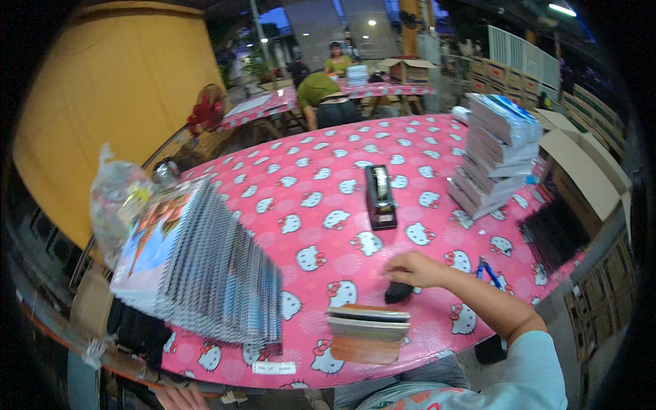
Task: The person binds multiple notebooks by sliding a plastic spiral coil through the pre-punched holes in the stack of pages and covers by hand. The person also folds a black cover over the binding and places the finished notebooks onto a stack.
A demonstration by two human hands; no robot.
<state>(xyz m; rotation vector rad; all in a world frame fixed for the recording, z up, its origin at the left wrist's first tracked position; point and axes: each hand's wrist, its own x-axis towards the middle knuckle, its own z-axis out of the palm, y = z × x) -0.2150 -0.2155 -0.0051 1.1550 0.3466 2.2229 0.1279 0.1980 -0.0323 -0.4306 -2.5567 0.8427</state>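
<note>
Near the front middle of the table, my right hand (pixel 414 269) has its fingers curled down onto a small black rounded object (pixel 398 293) whose kind I cannot make out. Just in front of it stands a wooden block (pixel 367 348) with upright slats and a pale grey strip. My left hand (pixel 181 397) is low at the left, below the table edge, its fingers stretched out and only partly in view. Beyond the right hand sits a black tape dispenser (pixel 380 198). Blue-handled pliers (pixel 488 270) lie to the right.
A tall pile of spiral-bound calendars or notebooks (pixel 212 273) fills the left of the pink table (pixel 307 232). Plastic-wrapped stacks (pixel 495 154), black coils (pixel 555 232) and an open carton (pixel 588 164) stand right. A stuffed plastic bag (pixel 119 198) is far left; two people are behind.
</note>
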